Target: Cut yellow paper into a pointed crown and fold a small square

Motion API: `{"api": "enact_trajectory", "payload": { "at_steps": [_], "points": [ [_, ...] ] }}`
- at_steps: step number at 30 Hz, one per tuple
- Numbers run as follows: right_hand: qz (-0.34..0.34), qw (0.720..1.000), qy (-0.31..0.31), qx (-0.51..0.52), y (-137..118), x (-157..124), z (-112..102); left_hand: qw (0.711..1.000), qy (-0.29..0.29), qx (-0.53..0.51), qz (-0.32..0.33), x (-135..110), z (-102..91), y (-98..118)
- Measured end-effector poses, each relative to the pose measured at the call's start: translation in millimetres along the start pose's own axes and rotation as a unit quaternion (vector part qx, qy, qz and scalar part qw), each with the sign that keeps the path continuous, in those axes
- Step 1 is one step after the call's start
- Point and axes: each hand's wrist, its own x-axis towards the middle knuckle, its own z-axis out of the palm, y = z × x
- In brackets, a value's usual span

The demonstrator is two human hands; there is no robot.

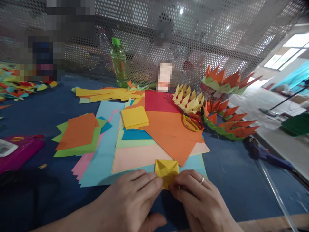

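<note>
A small yellow folded paper (166, 169) lies at the near side of the blue table, its creases forming a flap like an envelope. My left hand (135, 193) rests at its left edge, fingers together on the paper and thumb low beside it. On the right edge my right hand (200, 196), with a ring on one finger, pinches the paper between thumb and fingers. Beyond the paper spread large sheets of orange (169, 129), pink (137, 158) and light blue paper (96, 167). A stack of small yellow squares (135, 116) sits on them.
Scissors (190, 123) lie on the orange sheet beside a yellow paper crown (189, 101) and orange-green crowns (229, 124). A glue gun (267, 154) is at the right edge. A green bottle (118, 62) stands behind; a magenta packet (21, 149) lies left.
</note>
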Motion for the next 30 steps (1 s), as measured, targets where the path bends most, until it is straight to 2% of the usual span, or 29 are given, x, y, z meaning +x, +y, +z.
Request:
{"api": "enact_trajectory", "payload": {
  "at_steps": [7, 12, 15, 19, 30],
  "points": [
    [0.016, 0.999, -0.010, 0.032, 0.1, -5.0, -1.7, 1.000, -0.006, -0.011, 0.008, 2.6, -6.3, -0.6],
    [0.061, 0.998, 0.017, 0.009, 6.2, -7.6, -4.7, 0.999, -0.024, -0.011, 0.024, 1.3, -6.8, -2.6],
    [0.091, 0.995, -0.028, -0.021, 7.3, -2.7, -6.2, 0.999, -0.019, -0.007, 0.030, -0.5, -4.5, -3.5],
    [0.079, 0.993, -0.078, -0.025, 6.4, 6.9, -7.5, 0.999, -0.014, 0.000, 0.033, -2.8, -2.1, -4.3],
    [0.113, 0.988, -0.102, -0.009, 0.4, 10.5, -17.0, 0.998, 0.029, 0.025, 0.057, -0.6, -4.7, -7.4]
  ]
}}
